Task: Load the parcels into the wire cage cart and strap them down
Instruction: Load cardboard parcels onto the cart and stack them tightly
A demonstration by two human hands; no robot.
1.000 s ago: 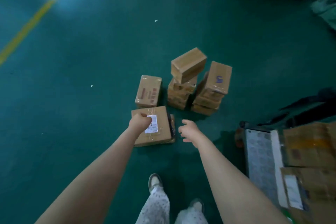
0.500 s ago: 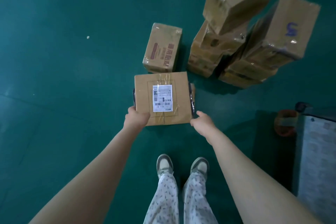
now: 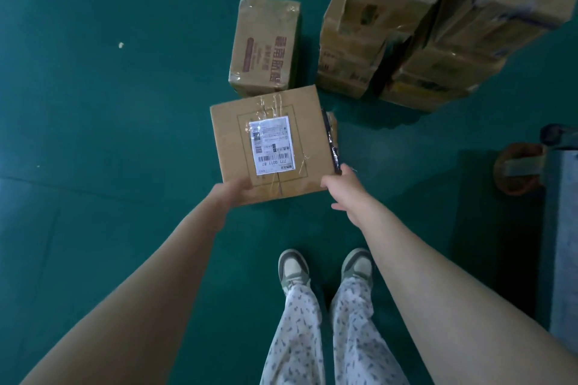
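Closest of all, two grey and white shoes (image 3: 293, 267) are seen side by side on the green floor (image 3: 125, 134), with spotted trousers (image 3: 297, 337) above them. Two bare arms are stretched out forward and down from the bottom corners. The left hand (image 3: 233, 194) is wrapped round the near left corner of the labelled box (image 3: 231, 147). Its thumb is laid on top, and its fingers are tucked under the near edge, where they cannot be seen. The right hand (image 3: 342, 187) is closed on the near right corner of the same box, with the thumb pressed up along the side edge and one finger left sticking out loose below. The labelled box is held flat, just in front of the shoes, with a white label (image 3: 272, 145) with bar codes stuck on its top under clear tape. Under its right side, a bit of a lower parcel (image 3: 332, 134) with shiny black tape can be seen. Whether the labelled box is lifted off it cannot be told. Just behind, a small box (image 3: 266, 47) with red writing is laid on the floor. To the right of that, a left stack (image 3: 350, 50) and a right stack (image 3: 463, 40) of brown boxes wrapped in clear tape are piled up close together, past the top of the view. Far over on the right edge, part of a grey cart (image 3: 563, 244) is seen with an orange wheel (image 3: 513, 172). A white speck (image 3: 120, 45) is left on the floor, far off to the left.
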